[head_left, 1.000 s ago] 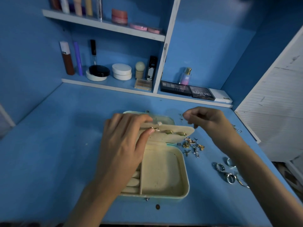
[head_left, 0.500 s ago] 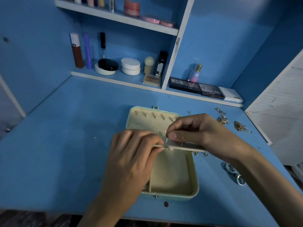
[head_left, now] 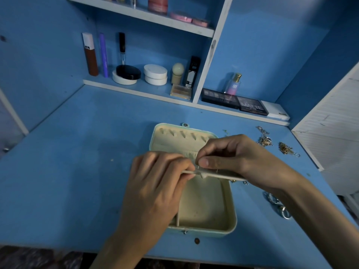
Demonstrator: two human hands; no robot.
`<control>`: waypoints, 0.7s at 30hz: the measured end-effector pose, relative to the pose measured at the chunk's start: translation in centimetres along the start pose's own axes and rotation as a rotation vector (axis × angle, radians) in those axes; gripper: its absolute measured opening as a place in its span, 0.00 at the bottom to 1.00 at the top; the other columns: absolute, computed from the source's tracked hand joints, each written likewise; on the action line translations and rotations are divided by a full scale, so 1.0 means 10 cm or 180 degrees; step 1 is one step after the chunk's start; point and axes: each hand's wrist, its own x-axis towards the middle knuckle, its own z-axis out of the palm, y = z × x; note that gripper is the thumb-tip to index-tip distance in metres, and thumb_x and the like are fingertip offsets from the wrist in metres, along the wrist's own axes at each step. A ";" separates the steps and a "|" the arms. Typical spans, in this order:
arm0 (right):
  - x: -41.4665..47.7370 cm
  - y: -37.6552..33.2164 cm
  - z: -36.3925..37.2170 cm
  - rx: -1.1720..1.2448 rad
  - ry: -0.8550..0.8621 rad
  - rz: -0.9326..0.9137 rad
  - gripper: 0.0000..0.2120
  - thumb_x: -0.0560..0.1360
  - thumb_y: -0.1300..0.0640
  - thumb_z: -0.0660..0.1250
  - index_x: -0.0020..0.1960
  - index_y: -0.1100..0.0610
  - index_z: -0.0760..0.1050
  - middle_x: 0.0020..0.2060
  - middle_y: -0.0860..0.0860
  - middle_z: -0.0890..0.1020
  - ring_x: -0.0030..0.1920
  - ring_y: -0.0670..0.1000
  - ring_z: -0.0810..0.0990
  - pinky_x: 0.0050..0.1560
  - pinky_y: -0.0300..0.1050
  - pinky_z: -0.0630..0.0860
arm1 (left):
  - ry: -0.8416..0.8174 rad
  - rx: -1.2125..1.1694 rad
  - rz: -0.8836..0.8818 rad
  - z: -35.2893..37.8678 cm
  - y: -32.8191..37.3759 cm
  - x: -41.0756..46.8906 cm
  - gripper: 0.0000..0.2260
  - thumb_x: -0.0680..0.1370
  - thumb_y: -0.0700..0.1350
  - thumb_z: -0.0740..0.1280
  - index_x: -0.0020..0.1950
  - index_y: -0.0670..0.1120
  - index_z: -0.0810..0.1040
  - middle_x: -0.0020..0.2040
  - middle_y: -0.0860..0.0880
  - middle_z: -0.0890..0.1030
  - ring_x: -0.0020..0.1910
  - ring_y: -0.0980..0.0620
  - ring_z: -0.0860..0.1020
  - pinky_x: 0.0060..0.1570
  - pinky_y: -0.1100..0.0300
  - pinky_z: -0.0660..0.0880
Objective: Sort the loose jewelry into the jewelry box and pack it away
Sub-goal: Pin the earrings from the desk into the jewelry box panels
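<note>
Cream jewelry box [head_left: 206, 210] lies open at mid-desk [head_left: 77, 171]; left hand [head_left: 155, 191] and right hand [head_left: 233, 158] each pinch its raised inner flap [head_left: 217, 174]. Loose chains [head_left: 264, 141] lie far right.

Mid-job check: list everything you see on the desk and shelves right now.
jewelry box: one, cream inside, open, desk centre
earring panel: one, cream, raised over the box
gold chains: two heaps, gold, desk right rear
rings: several, silver, desk right, beside the right forearm
eyeshadow palettes: two, dark, lower shelf right
perfume bottle: one, pink-blue, behind the palettes
white case: one, white, right of the palettes
round compacts: several, white, one black-lidded, lower shelf left
foundation bottle: one, brown with white cap, shelf far left
left hand: grips the panel's left end
right hand: pinches the panel's upper edge
</note>
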 end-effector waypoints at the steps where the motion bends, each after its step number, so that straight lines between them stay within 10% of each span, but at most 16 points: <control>1: 0.00 0.00 0.00 -0.0039 -0.0022 -0.0008 0.07 0.68 0.54 0.69 0.42 0.57 0.82 0.36 0.47 0.83 0.38 0.42 0.79 0.39 0.30 0.71 | 0.0006 0.0003 -0.0001 0.00 0.00 0.00 0.02 0.80 0.45 0.64 0.49 0.49 0.71 0.42 0.52 0.79 0.44 0.50 0.72 0.46 0.58 0.64; 21: 0.25 -0.15 -0.17 -0.0640 -0.1172 0.0050 0.04 0.71 0.65 0.67 0.44 0.58 0.79 0.35 0.49 0.81 0.37 0.46 0.77 0.41 0.34 0.72 | 0.0011 0.0044 0.0000 0.00 0.01 -0.02 0.02 0.81 0.45 0.63 0.50 0.48 0.71 0.43 0.51 0.79 0.44 0.50 0.72 0.45 0.57 0.66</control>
